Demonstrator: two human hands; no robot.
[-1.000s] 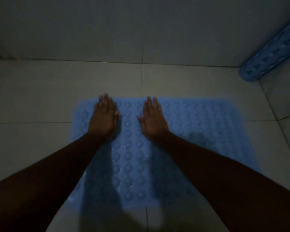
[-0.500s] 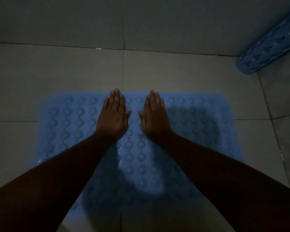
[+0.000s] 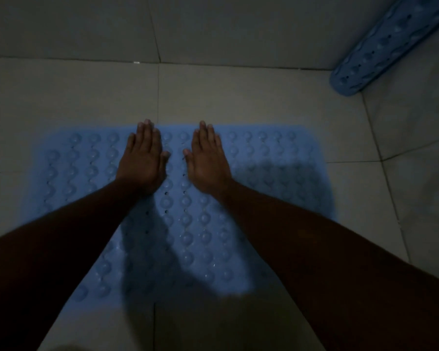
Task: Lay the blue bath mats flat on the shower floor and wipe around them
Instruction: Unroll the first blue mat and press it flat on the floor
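The left hand [image 3: 143, 160] and right hand [image 3: 208, 163] lie palm-down, side by side, on the flat blue bath mat [image 3: 264, 153]. Their fingers are straight and close together and grasp nothing. They rest near the mat's far edge, apparently pressing it down so that its suckers take hold of the tile.

The mat lies spread across the middle of the shower floor [image 3: 238, 97]. Its near edge sits close to the person and is partly darkened by the shadows of the arms. Its bumps and small holes face up, and no corner looks curled, though the dim light hides detail at the left side.

Beyond the mat, a strip of bare tile runs to the foot of the wall [image 3: 238, 26]. In the far right corner of the floor, a second, rolled blue mat [image 3: 390, 44] leans, well apart from the hands and not yet laid out. No cloth for wiping is in view.
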